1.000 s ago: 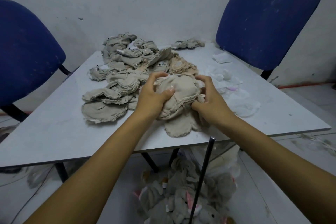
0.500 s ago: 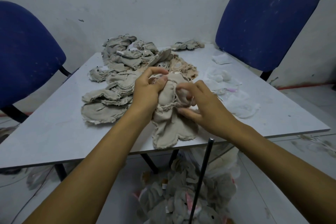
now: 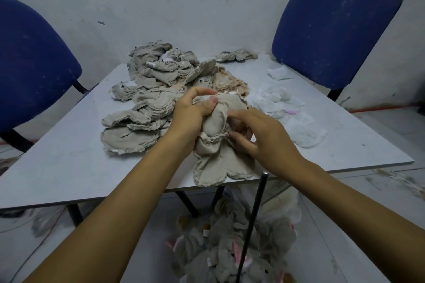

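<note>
Beige fabric skin [image 3: 220, 161] sits at the table's [image 3: 69, 167] 6 o'clock edge, lower lobes flat, upper part bunched in my grip. Left hand [image 3: 190, 115] clenches its top, thumb pressed in. Right hand [image 3: 259, 135] has left its side hold of a second ago; its fingers now curl in at the mid seam, pinching cloth. Skin has gone from round wad to long shape. Judgement: turning-out under way, not finished. Pile [image 3: 161, 80] at 11 o'clock, untouched.
</note>
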`<state>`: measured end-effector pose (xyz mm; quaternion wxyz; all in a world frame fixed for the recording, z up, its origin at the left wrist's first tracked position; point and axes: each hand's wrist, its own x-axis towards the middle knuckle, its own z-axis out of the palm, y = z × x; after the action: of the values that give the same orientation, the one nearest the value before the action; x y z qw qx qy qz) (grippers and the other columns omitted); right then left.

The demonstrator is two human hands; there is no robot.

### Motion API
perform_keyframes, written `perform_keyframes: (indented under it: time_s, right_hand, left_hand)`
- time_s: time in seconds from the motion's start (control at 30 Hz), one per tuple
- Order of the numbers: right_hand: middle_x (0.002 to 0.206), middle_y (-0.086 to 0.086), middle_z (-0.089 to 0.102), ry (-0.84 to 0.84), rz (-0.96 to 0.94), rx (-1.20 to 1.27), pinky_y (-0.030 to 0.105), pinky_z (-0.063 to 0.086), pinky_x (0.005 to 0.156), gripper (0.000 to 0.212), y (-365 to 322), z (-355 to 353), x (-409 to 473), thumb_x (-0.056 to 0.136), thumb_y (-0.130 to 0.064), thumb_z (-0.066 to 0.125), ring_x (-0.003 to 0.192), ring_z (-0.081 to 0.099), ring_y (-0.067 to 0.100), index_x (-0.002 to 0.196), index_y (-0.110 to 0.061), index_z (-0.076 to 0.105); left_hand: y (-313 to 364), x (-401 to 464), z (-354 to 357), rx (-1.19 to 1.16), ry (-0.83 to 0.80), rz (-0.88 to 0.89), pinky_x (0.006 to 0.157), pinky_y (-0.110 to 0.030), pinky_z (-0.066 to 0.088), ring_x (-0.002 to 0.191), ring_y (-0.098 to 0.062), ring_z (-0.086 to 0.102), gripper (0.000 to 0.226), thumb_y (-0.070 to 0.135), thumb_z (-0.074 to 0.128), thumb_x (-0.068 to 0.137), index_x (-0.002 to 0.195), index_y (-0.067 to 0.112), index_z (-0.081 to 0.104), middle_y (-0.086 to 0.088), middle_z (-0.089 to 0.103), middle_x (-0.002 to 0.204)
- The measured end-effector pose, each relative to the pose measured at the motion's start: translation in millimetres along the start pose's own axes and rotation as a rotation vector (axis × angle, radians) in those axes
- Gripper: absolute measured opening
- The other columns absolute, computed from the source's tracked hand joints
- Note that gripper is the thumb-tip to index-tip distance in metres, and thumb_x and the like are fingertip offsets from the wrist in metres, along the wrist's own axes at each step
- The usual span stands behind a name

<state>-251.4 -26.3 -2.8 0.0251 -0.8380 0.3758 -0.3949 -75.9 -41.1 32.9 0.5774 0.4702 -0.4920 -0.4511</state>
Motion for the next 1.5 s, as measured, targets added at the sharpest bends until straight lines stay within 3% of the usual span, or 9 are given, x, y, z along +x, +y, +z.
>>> perform_keyframes:
  time_s: [0.33, 0.43, 0.53, 0.67, 0.93, 1.1, 1.27, 1.4, 1.5]
  right_hand:
    - [0.094, -0.003, 0.051, -0.314, -0.137, -0.278, 0.031, 0.039, 0.054, 0.022, 7.0, 10.5, -2.8, 0.092, -0.037, 0.066, 0.085, 0.055, 0.021, 0.11, -0.025, 0.062]
    - [0.094, -0.006, 0.046, -0.343, 0.027, -0.223, 0.038, 0.046, 0.064, 0.02, 7.2, 4.2, 1.8, 0.095, -0.039, 0.059, 0.093, 0.054, 0.021, 0.107, -0.023, 0.063]
    - [0.095, -0.001, 0.045, -0.292, 0.154, -0.1, 0.042, 0.045, 0.073, 0.017, 9.7, -4.7, 10.3, 0.096, -0.025, 0.059, 0.089, 0.051, 0.022, 0.111, -0.019, 0.067]
    - [0.102, 0.004, 0.042, -0.287, 0.334, 0.063, 0.03, 0.04, 0.081, 0.011, 11.7, -9.7, 16.2, 0.099, -0.016, 0.056, 0.093, 0.048, 0.02, 0.096, -0.018, 0.066]
    - [0.105, 0.004, 0.039, -0.658, 0.277, -0.031, 0.03, 0.038, 0.077, 0.047, 11.5, -15.2, 11.6, 0.072, -0.057, 0.079, 0.096, 0.04, 0.015, 0.07, -0.021, 0.05]
    - [0.079, 0.017, 0.054, -0.391, 0.24, 0.104, 0.038, 0.036, 0.062, 0.048, 17.0, -17.2, 8.4, 0.083, -0.05, 0.071, 0.068, 0.049, 0.019, 0.071, -0.005, 0.062]
    - [0.077, 0.001, 0.056, -0.214, 0.351, 0.394, 0.019, 0.039, 0.065, 0.032, 11.4, -14.1, 7.6, 0.095, -0.03, 0.061, 0.065, 0.05, -0.001, 0.083, -0.001, 0.071]
    - [0.082, 0.026, 0.051, -0.476, 0.277, 0.443, 0.042, 0.037, 0.062, 0.053, 4.6, -28.3, 2.4, 0.084, -0.046, 0.064, 0.07, 0.046, 0.034, 0.084, 0.006, 0.062]
    - [0.091, 0.007, 0.051, -0.646, 0.223, 0.202, 0.031, 0.04, 0.069, 0.045, 4.0, -43.4, 0.0, 0.076, -0.05, 0.078, 0.077, 0.049, 0.015, 0.085, -0.008, 0.065]
  left_hand:
    - [-8.2, 5.5, 1.9, 0.171, 0.095, -0.027, 0.076, -0.035, 0.052, 0.08, -0.019, 0.061, 0.016, 0.014, 0.057, 0.099, 0.086, 0.018, 0.065, -0.001, 0.066, 0.084]
    - [-10.1, 1.1, 0.1, 0.838, 0.135, 0.374, 0.085, -0.03, 0.041, 0.102, -0.016, 0.048, 0.016, 0.014, 0.066, 0.091, 0.103, 0.025, 0.065, 0.003, 0.058, 0.104]
    - [-6.4, -3.1, -3.7, 0.9, -0.25, 0.654, 0.094, -0.03, 0.04, 0.112, -0.015, 0.05, 0.026, 0.024, 0.071, 0.087, 0.113, 0.02, 0.067, 0.002, 0.061, 0.116]
    - [-14.7, -8.7, 1.7, 0.903, -0.501, 0.414, 0.088, -0.022, 0.043, 0.107, -0.005, 0.055, 0.057, 0.028, 0.077, 0.084, 0.133, 0.027, 0.049, 0.004, 0.064, 0.119]
    - [-18.9, -9.8, 0.0, 1.013, -0.461, 0.393, 0.077, -0.025, 0.049, 0.09, -0.02, 0.062, 0.014, -0.005, 0.065, 0.086, 0.093, 0.006, 0.068, -0.005, 0.061, 0.092]
    - [-12.7, -13.2, 0.5, 0.883, -0.521, 0.265, 0.076, -0.033, 0.045, 0.089, -0.017, 0.06, 0.012, 0.033, 0.068, 0.09, 0.089, 0.021, 0.064, 0.007, 0.061, 0.089]
    - [-4.3, -12.2, -1.2, 0.979, -0.635, 0.234, 0.08, -0.034, 0.044, 0.091, -0.017, 0.051, 0.031, 0.045, 0.082, 0.075, 0.083, 0.024, 0.06, 0.001, 0.048, 0.098]
    - [-2.1, -10.3, -8.4, 0.989, -0.633, 0.338, 0.09, -0.031, 0.038, 0.106, -0.017, 0.04, 0.023, 0.035, 0.078, 0.08, 0.083, 0.018, 0.063, 0.001, 0.043, 0.107]
    - [-3.5, -21.6, -6.6, 0.969, -0.642, 0.408, 0.084, -0.03, 0.036, 0.101, -0.015, 0.041, 0.018, 0.03, 0.075, 0.085, 0.084, 0.022, 0.059, 0.004, 0.045, 0.101]
